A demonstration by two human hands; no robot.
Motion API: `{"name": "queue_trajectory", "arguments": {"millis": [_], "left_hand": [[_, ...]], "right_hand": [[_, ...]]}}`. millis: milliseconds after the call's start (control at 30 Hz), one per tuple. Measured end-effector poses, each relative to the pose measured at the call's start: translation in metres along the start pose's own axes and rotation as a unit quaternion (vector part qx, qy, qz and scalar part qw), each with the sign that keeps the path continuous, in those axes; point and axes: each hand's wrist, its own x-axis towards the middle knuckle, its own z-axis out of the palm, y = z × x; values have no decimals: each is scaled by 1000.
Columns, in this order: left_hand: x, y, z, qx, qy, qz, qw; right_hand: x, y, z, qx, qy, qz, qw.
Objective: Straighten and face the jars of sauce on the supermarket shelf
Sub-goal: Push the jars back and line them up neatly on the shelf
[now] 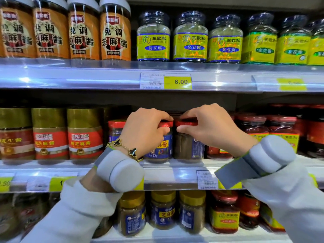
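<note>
Gripping two red-lidded jars: left hand (142, 127) one (162, 142), right hand (210, 127) other (188, 142).

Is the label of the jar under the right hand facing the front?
No: the right hand grips a red-lidded jar whose blue label is turned sideways, bare glass facing forward.

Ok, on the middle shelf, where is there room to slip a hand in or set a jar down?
Little room. The left hand and right hand grip two red-lidded jars, left jar and right jar, with only a thin gap between them. The gold-lidded jars at left stand packed, as do the red jars at right. The dark strip above the lids is open.
</note>
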Motion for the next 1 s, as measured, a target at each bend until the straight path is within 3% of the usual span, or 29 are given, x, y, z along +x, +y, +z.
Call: {"name": "queue_trajectory", "arguments": {"millis": [100, 200, 467, 667, 900, 1000], "left_hand": [[1, 0, -1, -8, 0, -3, 1000], [2, -1, -1, -12, -12, -6, 1000], [1, -3, -1, -34, -6, -15, 999], [1, -3, -1, -43, -9, -10, 999], [1, -4, -1, -43, -9, -12, 999], [0, -3, -1, -45, -13, -8, 999]], "right_hand": [[-5, 12, -7, 55, -49, -7, 997], [-8, 20, -9, 24, -91, -22, 995], [-8, 9, -3, 14, 27, 1, 1000], [-9, 17, -5, 21, -59, -27, 998], [-7, 11, -2, 21, 6, 2, 1000], [-8, 14, -4, 23, -10, -6, 1000]]}}
